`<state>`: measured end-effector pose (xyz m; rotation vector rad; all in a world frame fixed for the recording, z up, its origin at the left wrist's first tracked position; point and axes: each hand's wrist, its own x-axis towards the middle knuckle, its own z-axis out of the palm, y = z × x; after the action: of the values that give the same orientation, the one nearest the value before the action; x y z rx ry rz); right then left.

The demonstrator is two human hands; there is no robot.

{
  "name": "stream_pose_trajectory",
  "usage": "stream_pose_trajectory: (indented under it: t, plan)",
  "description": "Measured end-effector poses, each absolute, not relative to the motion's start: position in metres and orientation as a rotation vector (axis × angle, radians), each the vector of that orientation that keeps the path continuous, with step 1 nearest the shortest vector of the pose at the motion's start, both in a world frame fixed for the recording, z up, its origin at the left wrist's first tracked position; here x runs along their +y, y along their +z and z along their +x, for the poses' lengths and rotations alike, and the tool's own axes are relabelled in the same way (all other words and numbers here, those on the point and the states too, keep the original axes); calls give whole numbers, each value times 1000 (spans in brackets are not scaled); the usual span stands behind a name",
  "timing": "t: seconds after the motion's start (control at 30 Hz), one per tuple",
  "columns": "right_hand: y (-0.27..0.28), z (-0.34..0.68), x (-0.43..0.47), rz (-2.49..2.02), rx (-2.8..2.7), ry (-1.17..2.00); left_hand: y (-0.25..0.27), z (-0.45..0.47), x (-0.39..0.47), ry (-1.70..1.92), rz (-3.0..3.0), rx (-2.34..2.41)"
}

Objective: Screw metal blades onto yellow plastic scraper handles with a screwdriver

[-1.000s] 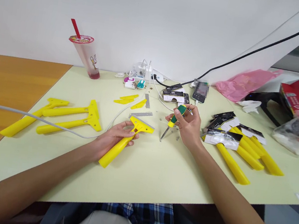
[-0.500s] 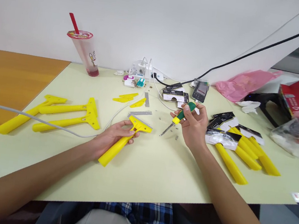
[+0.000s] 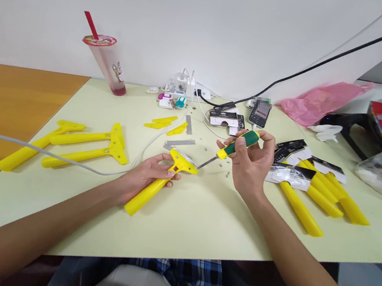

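Observation:
My left hand [image 3: 153,173] is closed round the neck of a yellow scraper [image 3: 148,197], its wide head tilted up to the right. In my right hand [image 3: 253,166] is a screwdriver [image 3: 246,143] with a green and yellow handle. The screwdriver's tip is at the right end of the scraper head; whether it touches a screw I cannot tell. Behind the scraper lie flat metal blades [image 3: 181,142] and loose yellow head covers [image 3: 177,129]. Several small screws [image 3: 228,174] are scattered on the table below the screwdriver.
More yellow scrapers [image 3: 86,139] lie at left, with a white cable [image 3: 68,158] across them. Packaged scrapers [image 3: 300,208] lie at right. Along the wall stand a drink cup [image 3: 106,65], a power strip [image 3: 203,91] and a phone [image 3: 260,112]. A pink bag [image 3: 319,104] sits back right.
The screwdriver tip has moved left and up to the right end of the scraper head. The scraper head has shifted slightly right and down, still in my left hand.

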<state>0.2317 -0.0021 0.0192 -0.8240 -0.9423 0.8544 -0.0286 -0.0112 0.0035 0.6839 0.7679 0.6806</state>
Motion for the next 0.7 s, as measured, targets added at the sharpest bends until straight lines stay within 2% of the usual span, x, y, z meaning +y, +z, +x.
stream_pose_trajectory:
  t: [0.7]
  plan:
    - [11, 220, -9, -804, -1087, 832, -2, -30, -11, 642, 712, 778]
